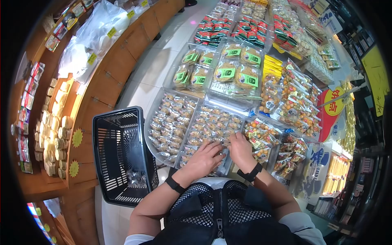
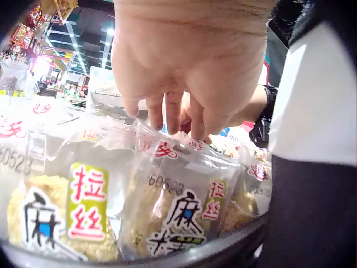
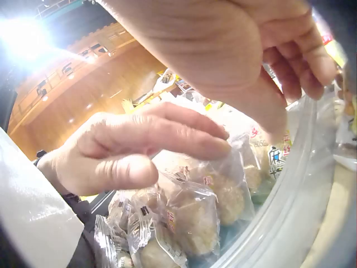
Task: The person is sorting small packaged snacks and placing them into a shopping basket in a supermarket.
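Observation:
Individually wrapped round snacks (image 1: pixel 216 122) fill a clear plastic bin (image 1: pixel 192 126) in front of me. My left hand (image 1: pixel 206 157) reaches over the near part of that bin, fingers extended among the wrappers; in the left wrist view the fingertips meet the tops of clear packets (image 2: pixel 184 195) printed with red and black characters. At the bin's right side is my right hand (image 1: pixel 241 151). Its thumb points down beside a packet and its loosely bent fingers (image 3: pixel 307 61) hang near the bin's rim (image 3: pixel 304 145), with nothing visible held.
A black shopping basket (image 1: pixel 118 153) with a few clear packets inside stands at left. Neighbouring bins hold colourful bagged snacks (image 1: pixel 261 134) and green-labelled packs (image 1: pixel 234 67). A wooden shelf counter (image 1: pixel 106 73) curves along the left, beyond a tiled aisle (image 1: pixel 143 69).

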The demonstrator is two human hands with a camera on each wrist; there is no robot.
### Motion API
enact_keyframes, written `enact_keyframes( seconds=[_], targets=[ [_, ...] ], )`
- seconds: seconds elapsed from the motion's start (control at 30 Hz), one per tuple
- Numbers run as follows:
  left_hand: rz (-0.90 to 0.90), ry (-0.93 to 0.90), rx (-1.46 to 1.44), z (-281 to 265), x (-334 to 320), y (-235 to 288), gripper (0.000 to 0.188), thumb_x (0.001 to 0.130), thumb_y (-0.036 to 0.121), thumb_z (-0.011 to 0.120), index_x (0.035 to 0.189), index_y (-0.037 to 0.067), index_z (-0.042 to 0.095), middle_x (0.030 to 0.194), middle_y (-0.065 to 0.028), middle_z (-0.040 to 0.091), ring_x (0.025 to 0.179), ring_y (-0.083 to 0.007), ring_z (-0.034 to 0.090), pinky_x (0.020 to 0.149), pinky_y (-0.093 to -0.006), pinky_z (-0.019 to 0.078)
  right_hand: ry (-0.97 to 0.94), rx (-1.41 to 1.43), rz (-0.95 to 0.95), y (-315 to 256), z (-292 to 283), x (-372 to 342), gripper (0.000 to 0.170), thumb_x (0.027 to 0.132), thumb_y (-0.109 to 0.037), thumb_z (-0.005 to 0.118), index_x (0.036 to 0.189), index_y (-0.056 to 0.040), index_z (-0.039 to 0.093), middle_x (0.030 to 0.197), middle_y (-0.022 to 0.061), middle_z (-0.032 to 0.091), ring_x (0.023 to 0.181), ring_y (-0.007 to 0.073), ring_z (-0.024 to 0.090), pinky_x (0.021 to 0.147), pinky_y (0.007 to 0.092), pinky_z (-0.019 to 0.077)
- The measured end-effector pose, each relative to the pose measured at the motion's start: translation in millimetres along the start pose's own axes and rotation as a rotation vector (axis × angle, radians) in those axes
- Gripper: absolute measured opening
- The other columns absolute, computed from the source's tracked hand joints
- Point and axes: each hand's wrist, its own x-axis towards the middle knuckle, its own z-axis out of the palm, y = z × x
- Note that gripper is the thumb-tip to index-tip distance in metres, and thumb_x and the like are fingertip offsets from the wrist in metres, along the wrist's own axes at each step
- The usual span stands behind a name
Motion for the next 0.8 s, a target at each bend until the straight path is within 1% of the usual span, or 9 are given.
enact_keyframes(
  seconds=[0.07,0.17,0.3,0.47,0.57,0.63,0.7,0.77,0.8],
  targets=[
    [0.020,-0.073,0.042,5.1,-8.9,-1.9,0.046,0.081,0.017,0.070,0.126,0.010,0.065,0.131,-0.0098,0.055,0.136,-0.0300,0.042,0.116,-0.0482,0.0294,-0.016,-0.055,0.016,1.0,2.7,-0.5,0.023,0.074,-0.002,0.064,0.097,-0.0055,0.064,0.096,0.0140,0.059,0.089,0.0333,0.062,0.072,0.0417,0.0539],
    [0.017,-0.096,0.067,11.9,-9.6,-4.3,0.050,0.080,0.016,0.070,0.129,0.010,0.063,0.132,-0.0091,0.054,0.139,-0.0305,0.038,0.117,-0.0472,0.0280,-0.044,-0.053,-0.010,0.2,-0.7,0.3,0.026,0.074,-0.002,0.064,0.100,-0.0055,0.064,0.096,0.0142,0.059,0.089,0.0335,0.062,0.071,0.0419,0.0538],
    [0.033,-0.100,0.080,15.8,-13.4,-4.3,0.047,0.081,0.016,0.067,0.128,0.010,0.064,0.132,-0.0088,0.055,0.139,-0.0305,0.038,0.117,-0.0471,0.0265,-0.090,-0.058,-0.039,1.7,-0.8,1.8,0.026,0.076,-0.001,0.062,0.102,-0.0064,0.064,0.098,0.0146,0.059,0.092,0.0343,0.063,0.073,0.0436,0.0536],
    [0.026,-0.043,0.071,10.3,-26.4,0.3,0.040,0.086,0.020,0.066,0.125,0.011,0.065,0.133,-0.0089,0.054,0.139,-0.0301,0.038,0.117,-0.0481,0.0261,-0.200,-0.068,-0.022,2.6,-5.0,6.2,0.030,0.079,-0.001,0.060,0.109,-0.0061,0.063,0.104,0.0164,0.061,0.097,0.0364,0.062,0.078,0.0458,0.0537],
    [-0.041,0.035,0.001,-15.3,-38.3,0.1,0.036,0.086,0.022,0.068,0.120,0.010,0.066,0.130,-0.0097,0.056,0.134,-0.0311,0.044,0.114,-0.0483,0.0306,-0.252,-0.099,-0.018,4.5,-4.6,8.0,0.032,0.081,-0.002,0.059,0.112,-0.0053,0.063,0.108,0.0172,0.061,0.102,0.0364,0.062,0.081,0.0460,0.0535],
    [-0.200,0.251,-0.040,-44.9,-56.7,-8.2,0.032,0.084,0.017,0.071,0.115,0.007,0.068,0.124,-0.0117,0.059,0.124,-0.0331,0.052,0.106,-0.0471,0.0397,-0.304,-0.107,0.017,4.8,-8.8,10.6,0.031,0.081,-0.003,0.059,0.112,-0.0051,0.063,0.108,0.0173,0.062,0.102,0.0367,0.062,0.082,0.0463,0.0531],
    [-0.400,0.465,0.034,-73.0,-87.4,-22.6,0.028,0.084,0.013,0.072,0.111,0.005,0.068,0.119,-0.0138,0.060,0.111,-0.0325,0.059,0.096,-0.0423,0.0474,-0.353,-0.111,0.050,-2.0,-11.5,17.7,0.031,0.082,-0.005,0.059,0.112,-0.0049,0.064,0.108,0.0174,0.063,0.102,0.0369,0.063,0.084,0.0465,0.0528],
    [-0.721,0.664,-0.094,-89.8,-124.9,-42.8,0.023,0.087,0.010,0.069,0.109,0.002,0.067,0.115,-0.0149,0.061,0.103,-0.0297,0.062,0.091,-0.0369,0.0493,-0.336,-0.191,0.072,-8.2,-14.9,25.1,0.024,0.083,-0.007,0.059,0.106,-0.0047,0.065,0.101,0.0176,0.064,0.100,0.0375,0.064,0.085,0.0469,0.0522],
    [-0.740,0.730,0.023,-92.9,-151.8,-61.5,0.022,0.088,0.009,0.068,0.109,0.002,0.067,0.113,-0.0154,0.062,0.105,-0.0318,0.061,0.092,-0.0377,0.0485,-0.336,-0.193,0.076,-9.3,-13.0,27.2,0.024,0.083,-0.007,0.059,0.106,-0.0047,0.065,0.101,0.0176,0.064,0.100,0.0375,0.064,0.085,0.0469,0.0522]
  ],
)
